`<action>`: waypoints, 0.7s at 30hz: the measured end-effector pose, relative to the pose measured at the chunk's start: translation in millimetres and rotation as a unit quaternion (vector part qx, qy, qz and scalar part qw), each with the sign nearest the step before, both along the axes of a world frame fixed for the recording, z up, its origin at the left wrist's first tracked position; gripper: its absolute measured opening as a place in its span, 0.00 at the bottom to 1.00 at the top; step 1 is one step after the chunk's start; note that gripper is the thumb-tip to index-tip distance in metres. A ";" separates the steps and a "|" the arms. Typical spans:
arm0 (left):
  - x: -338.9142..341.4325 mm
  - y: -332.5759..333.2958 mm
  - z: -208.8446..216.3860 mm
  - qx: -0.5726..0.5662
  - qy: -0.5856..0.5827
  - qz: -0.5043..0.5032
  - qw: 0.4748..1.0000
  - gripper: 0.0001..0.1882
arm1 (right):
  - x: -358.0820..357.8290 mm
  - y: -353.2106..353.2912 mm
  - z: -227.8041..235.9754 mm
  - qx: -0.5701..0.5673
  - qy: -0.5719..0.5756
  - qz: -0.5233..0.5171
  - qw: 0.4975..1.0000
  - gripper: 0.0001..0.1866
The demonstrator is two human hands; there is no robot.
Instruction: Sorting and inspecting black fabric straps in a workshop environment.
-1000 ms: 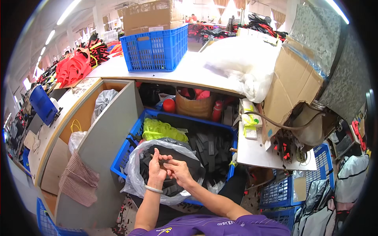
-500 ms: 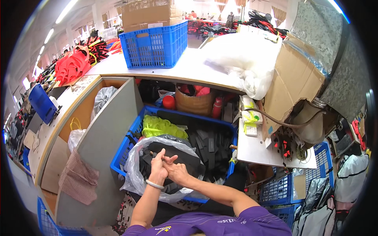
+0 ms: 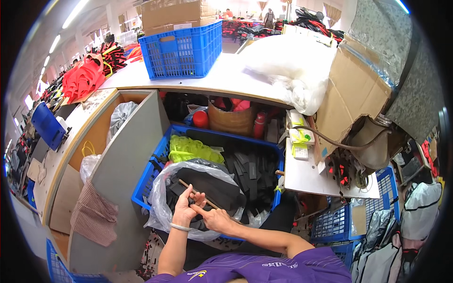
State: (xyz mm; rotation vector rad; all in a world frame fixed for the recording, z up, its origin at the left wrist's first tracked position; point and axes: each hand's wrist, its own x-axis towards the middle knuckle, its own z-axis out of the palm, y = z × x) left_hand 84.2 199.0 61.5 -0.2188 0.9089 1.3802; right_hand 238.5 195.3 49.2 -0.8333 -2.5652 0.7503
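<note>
My left hand (image 3: 188,206) is palm up over a clear plastic bag (image 3: 160,191), its fingers loosely bent and apart. Reaching in from the right, my right hand (image 3: 217,220) has its index finger stretched out to touch the left palm; its other fingers are partly curled. A thin brown stick (image 3: 212,204) runs slantwise just behind both hands, and I cannot tell whether it is held or only lies there. Inside the bag is a broad black piece (image 3: 212,185). The bag stands in a blue crate (image 3: 141,185) with black strips (image 3: 252,174) and a yellow-green bundle (image 3: 188,150).
A grey panel (image 3: 122,188) stands left of the crate; a small white shelf (image 3: 302,177) juts out at right. Beyond, a white tabletop (image 3: 231,70) carries another blue crate (image 3: 184,52) and a white plastic sack (image 3: 288,61). A large cardboard box (image 3: 351,89) is at right.
My hands have come slightly lower and the left fingers have opened out from against the right hand. The brown stick now shows clearly behind them. The view has shifted slightly.
</note>
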 end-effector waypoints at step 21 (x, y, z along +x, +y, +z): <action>10.4 -26.0 -11.4 0.018 -0.027 0.064 0.997 0.19 | -9.4 -12.5 10.7 -0.044 -0.033 0.003 0.998 0.20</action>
